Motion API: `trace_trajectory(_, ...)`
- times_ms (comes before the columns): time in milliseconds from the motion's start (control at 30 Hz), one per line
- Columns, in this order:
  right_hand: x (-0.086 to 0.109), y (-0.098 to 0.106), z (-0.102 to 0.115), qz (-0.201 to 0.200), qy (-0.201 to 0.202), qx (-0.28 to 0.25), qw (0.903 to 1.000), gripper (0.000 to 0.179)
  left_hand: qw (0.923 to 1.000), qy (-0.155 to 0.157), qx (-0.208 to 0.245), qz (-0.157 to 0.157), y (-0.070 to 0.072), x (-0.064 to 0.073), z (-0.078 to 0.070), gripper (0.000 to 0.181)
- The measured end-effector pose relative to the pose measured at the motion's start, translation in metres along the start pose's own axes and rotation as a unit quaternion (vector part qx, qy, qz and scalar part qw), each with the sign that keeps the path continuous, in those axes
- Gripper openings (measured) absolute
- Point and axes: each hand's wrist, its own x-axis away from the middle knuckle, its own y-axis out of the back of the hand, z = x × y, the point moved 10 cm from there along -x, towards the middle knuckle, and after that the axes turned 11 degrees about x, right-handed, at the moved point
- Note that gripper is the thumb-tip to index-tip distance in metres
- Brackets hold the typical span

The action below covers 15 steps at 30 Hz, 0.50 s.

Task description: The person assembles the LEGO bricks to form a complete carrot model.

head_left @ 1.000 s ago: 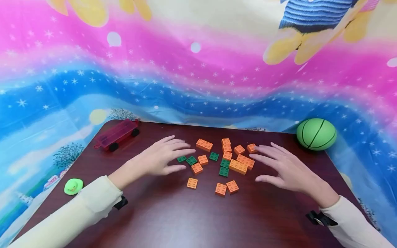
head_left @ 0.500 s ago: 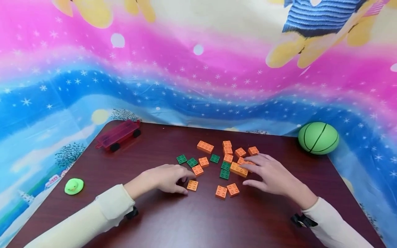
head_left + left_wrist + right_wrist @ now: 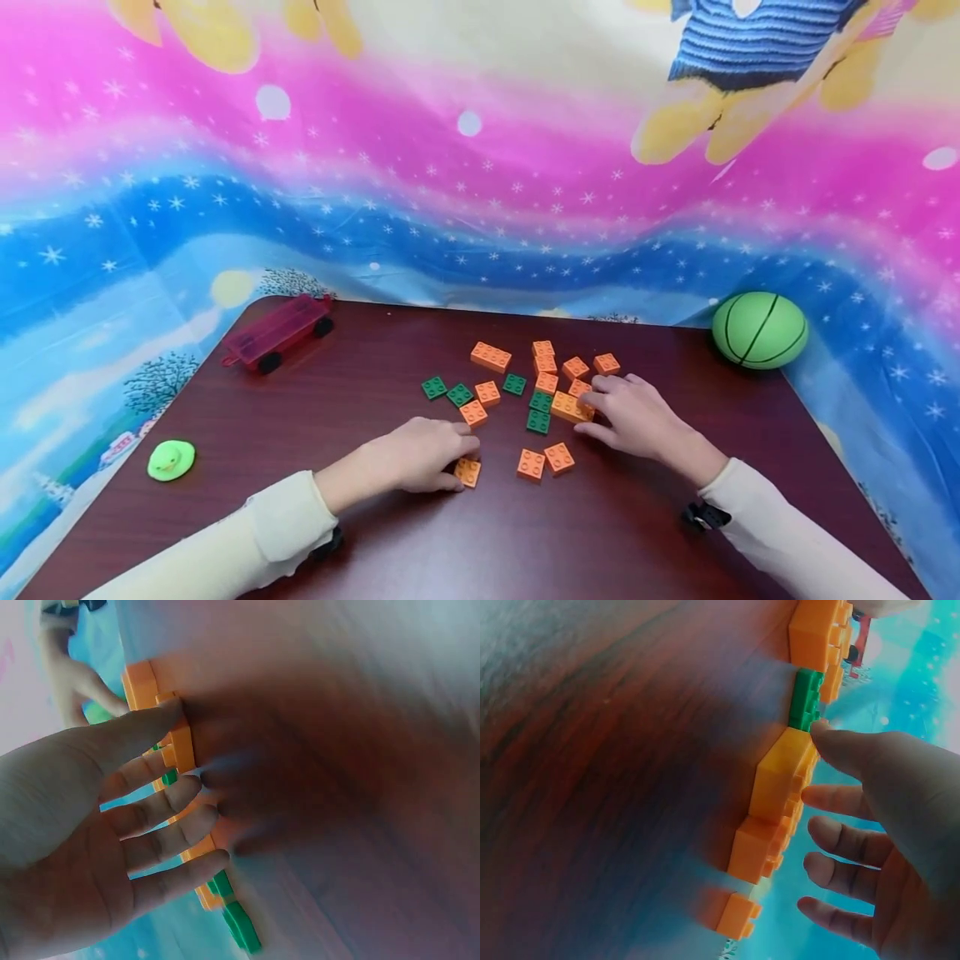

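My left hand (image 3: 420,454) has its thumb and index finger at opposite sides of a square orange toy building brick (image 3: 469,473) on the table. In the left wrist view, that brick (image 3: 183,742) shows between thumb and index finger, the other fingers extended behind. My right hand (image 3: 633,417) reaches over a long, light orange brick (image 3: 567,407), its fingers overlapping the right end. Seen from the right wrist, the fingertips hover by the studs of this brick (image 3: 776,776), thumb and fingers apart. Two green bricks (image 3: 538,421) sit just left of it.
Several other orange bricks (image 3: 491,357) and green bricks (image 3: 433,387) lie scattered mid-table. Two square orange bricks (image 3: 531,465) lie nearer the front. A red toy wagon (image 3: 277,332) stands back left, a green duck (image 3: 171,460) at the left edge, a green ball (image 3: 760,330) back right.
Both hands have come down and inward. The left has moved to the front square orange brick and closed its thumb and index finger around it; the right has moved left over the long brick.
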Motion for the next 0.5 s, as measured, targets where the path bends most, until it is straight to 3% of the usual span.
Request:
trace_trajectory(133,-0.003,-0.004,-0.003,0.012,-0.016,-0.001,0.9998,0.037,0.9987,-0.011,-0.046,-0.018,-0.003,-0.001,-0.02,0.035)
trace_trajectory(233,-0.002,-0.008,-0.006,0.023,-0.027,-0.001,0.9994,0.037,0.9974,-0.004,-0.066,-0.028,-0.007,-0.004,-0.031,0.035)
trace_trajectory(500,-0.005,-0.017,-0.007,0.047,-0.053,-0.021,0.9972,0.037,0.9985,0.045,-0.002,-0.03,-0.014,-0.009,-0.045,0.027)
